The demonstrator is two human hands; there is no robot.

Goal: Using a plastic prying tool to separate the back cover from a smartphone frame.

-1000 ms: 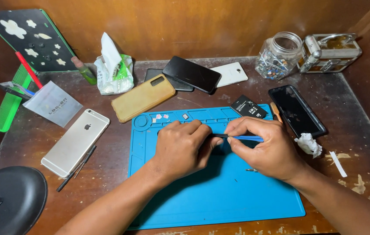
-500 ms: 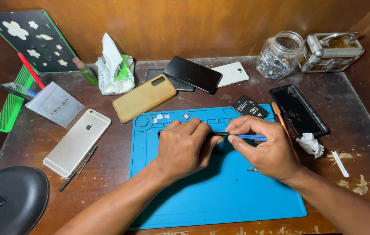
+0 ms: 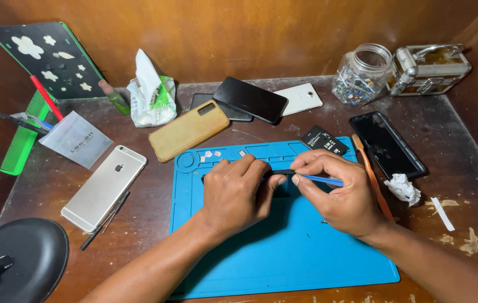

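My left hand (image 3: pixel 238 193) lies over a dark phone (image 3: pixel 279 174) on the blue work mat (image 3: pixel 284 252), pressing it down; most of the phone is hidden under the hand. My right hand (image 3: pixel 340 193) pinches a thin blue pry tool (image 3: pixel 320 179) whose tip meets the phone's edge between my two thumbs. A few tiny parts (image 3: pixel 211 154) lie in the mat's top tray row.
Around the mat: a silver phone (image 3: pixel 104 188) with a thin black tool, a tan-cased phone (image 3: pixel 188 130), stacked phones (image 3: pixel 250 100), a black phone (image 3: pixel 388 145), an orange spudger (image 3: pixel 371 174), a small battery (image 3: pixel 323 140), a glass jar (image 3: pixel 362 73), a metal case (image 3: pixel 430 67), crumpled tissue (image 3: pixel 402 188), a black lamp base (image 3: pixel 17 261).
Both hands stay over the phone on the mat; the right hand and blue tool shift very slightly. Nothing else moves.
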